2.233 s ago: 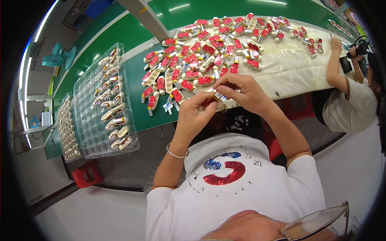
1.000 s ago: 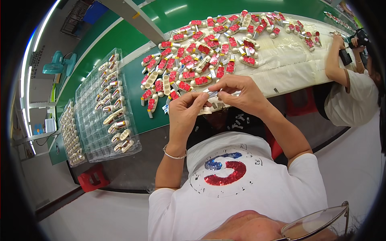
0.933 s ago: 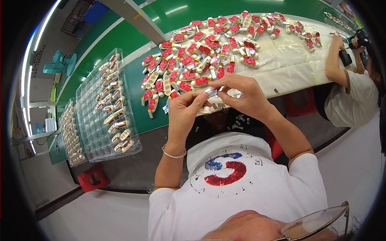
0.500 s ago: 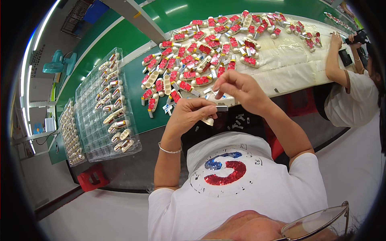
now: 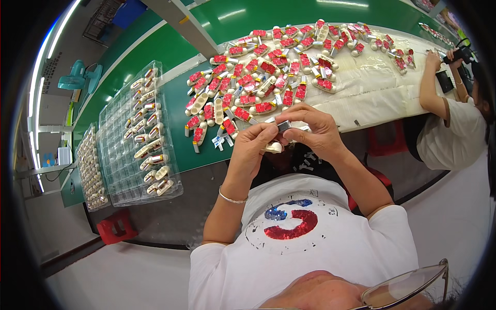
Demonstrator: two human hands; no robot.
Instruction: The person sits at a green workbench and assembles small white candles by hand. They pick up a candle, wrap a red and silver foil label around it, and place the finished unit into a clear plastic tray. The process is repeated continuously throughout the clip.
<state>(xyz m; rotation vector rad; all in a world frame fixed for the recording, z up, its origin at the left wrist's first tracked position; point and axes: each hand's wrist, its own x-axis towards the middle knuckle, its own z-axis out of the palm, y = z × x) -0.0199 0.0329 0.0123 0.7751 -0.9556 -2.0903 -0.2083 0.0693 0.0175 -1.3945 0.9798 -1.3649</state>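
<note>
In front of my chest, my left hand (image 5: 251, 148) is closed on a cream rounded piece (image 5: 274, 148), most of it hidden by fingers. A small silver-grey rectangular block (image 5: 283, 126) stands out at its top, between both hands' fingertips. My right hand (image 5: 316, 133) pinches in from the right, thumb and fingers at the block. Whether the block is joined to the cream piece, I cannot tell. Just beyond my hands lies a pile of similar cream pieces with red labels (image 5: 263, 107) and silver blocks. Some cream pieces show bare, open hollows (image 5: 199, 104).
Clear plastic trays (image 5: 116, 155) at the left hold rows of cream pieces. A white post (image 5: 181, 23) rises from the green bench (image 5: 178, 93). White padding (image 5: 369, 93) covers the right side, where another person (image 5: 449, 129) works. Red stools (image 5: 118, 226) stand below.
My right hand has come down from above the piece and now pinches at the silver block. The left hand keeps its hold, moved slightly right. The view has shifted a little.
</note>
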